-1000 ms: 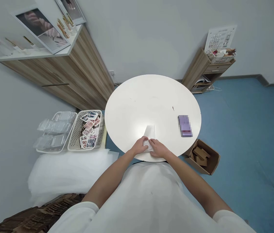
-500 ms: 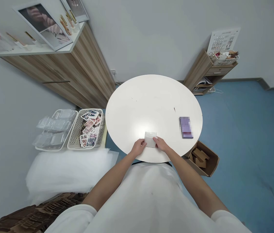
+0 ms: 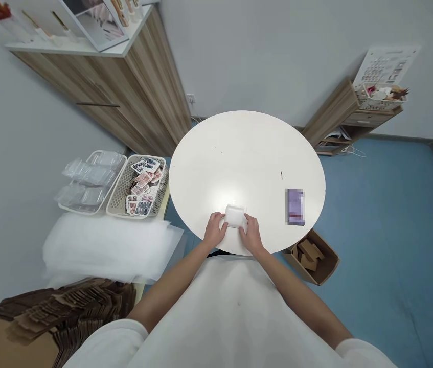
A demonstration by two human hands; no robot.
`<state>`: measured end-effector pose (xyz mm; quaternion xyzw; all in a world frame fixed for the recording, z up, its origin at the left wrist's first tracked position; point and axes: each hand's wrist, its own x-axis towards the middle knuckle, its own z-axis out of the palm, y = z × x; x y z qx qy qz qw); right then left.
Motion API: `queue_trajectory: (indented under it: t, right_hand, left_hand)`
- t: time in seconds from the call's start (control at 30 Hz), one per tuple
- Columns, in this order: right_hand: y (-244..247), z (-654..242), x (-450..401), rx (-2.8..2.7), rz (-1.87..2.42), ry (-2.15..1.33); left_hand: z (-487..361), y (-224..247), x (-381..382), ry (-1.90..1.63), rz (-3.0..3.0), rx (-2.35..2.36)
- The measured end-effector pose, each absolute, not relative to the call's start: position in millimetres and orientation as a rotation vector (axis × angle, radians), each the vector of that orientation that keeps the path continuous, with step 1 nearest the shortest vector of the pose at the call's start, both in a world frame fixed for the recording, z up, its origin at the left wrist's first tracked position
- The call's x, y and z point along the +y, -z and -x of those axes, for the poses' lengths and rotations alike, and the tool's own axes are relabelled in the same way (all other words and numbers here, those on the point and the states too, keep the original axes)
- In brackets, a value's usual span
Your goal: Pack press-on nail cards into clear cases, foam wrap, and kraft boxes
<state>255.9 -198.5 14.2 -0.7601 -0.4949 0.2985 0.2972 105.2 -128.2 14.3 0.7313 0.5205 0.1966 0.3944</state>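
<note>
I have the small white packet lying flat near the front edge of the round table, about midway along it. The left hand is loosely curled at the packet's left side, thumb and fingers a little apart on its edge; the right hand mirrors it on the right, and I judge the packet held lightly between them. The purple item lies toward the table's right rim, well apart from both hands, while the stack of white sheets sits left of the table. To handle this well, I'd press both sides evenly, keep the corners square and any loose layer flat, and avoid squeezing, since the wrapping looks soft enough to buckle.
</note>
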Motion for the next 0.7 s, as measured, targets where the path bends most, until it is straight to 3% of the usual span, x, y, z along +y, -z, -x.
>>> queue_trajectory:
  t: [0.4,0.7]
  right_hand:
    - [-6,-260,-215,-1.478,1.921,-1.157]
    - [-19,-278,-218,-0.971,1.784,-1.4]
  left_hand:
    - [-121,-16,-152,-0.17,-2.062,1.282]
    - [-110,-17,-157,-0.336,-1.591,1.489]
